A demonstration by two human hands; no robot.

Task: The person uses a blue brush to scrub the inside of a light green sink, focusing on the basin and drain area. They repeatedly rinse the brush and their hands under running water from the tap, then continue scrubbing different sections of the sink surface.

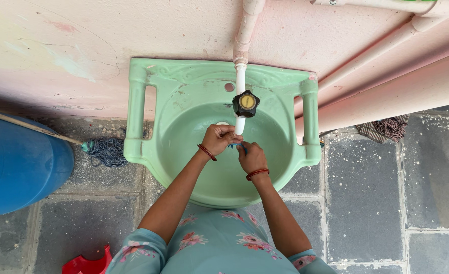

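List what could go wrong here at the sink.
The small blue thing pinched between the left hand and right hand could slip into the green sink below. Water from the tap may splash the flowered sleeves. The mop on the floor could trip someone stepping back.

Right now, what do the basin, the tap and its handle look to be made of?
Basin: probably glazed ceramic, pale green, glossy, with grime marks. Tap: likely white plastic pipe, matte. Handle: seemingly black moulded plastic, lobed, with a yellow centre cap.
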